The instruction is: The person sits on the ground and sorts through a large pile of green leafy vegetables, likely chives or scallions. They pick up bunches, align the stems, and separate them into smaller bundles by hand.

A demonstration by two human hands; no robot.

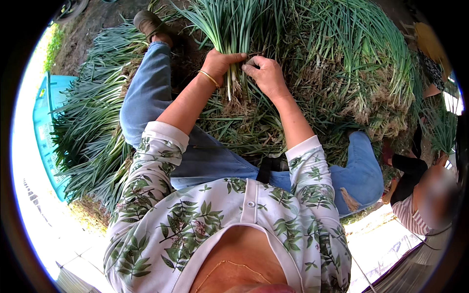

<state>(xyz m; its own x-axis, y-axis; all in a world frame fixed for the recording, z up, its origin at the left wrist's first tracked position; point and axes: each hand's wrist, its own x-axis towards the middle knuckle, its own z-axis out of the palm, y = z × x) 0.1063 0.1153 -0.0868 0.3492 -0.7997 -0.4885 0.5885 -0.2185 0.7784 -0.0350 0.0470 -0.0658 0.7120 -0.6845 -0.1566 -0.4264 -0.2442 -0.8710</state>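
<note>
My left hand (220, 64) is closed around a bunch of green onions (231, 33), its thumb laid across the stalks. Their white ends and stringy roots (234, 93) hang below the grip, while the long green leaves point away from me. At the bunch's right side is my right hand (265, 73), thumb and fingertips pinched together near my left thumb. Whether a thin leaf or strand is between those fingertips cannot be made out. Under both hands lies a layer of loose leaves and trimmings (253, 128).
A large heap of green onions (351, 62) with roots spreads to the right. More onions (95, 110) lie in rows at my left, beside a turquoise plastic crate (49, 135). My legs, in jeans (146, 95), flank the trimmings. Another person (414, 205) sits at far right.
</note>
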